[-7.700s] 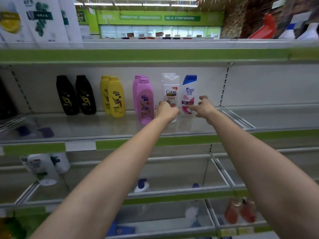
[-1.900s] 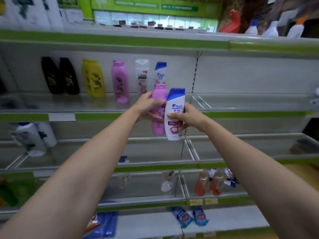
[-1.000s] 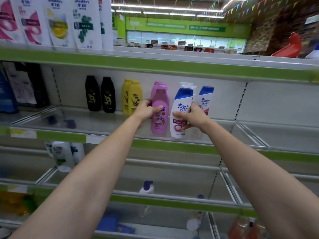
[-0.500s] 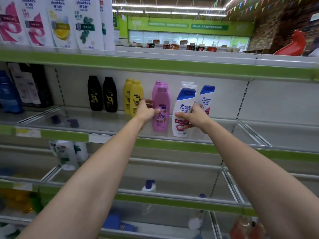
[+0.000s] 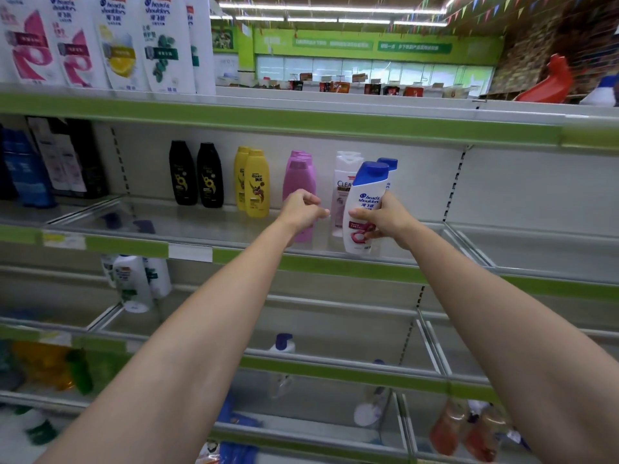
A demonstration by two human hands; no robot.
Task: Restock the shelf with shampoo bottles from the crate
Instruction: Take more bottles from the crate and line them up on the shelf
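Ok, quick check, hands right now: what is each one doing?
Left hand: fingers curled, holding nothing, just in front of the pink bottle.
Right hand: gripping the white blue-capped shampoo bottle at the shelf edge.

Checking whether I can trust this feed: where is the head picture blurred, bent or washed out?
Head view: sharp at the centre, the white bottle label readable in the right hand; lower shelves and corners smear; shelf edge bows from the wide lens; ceiling lights glare.
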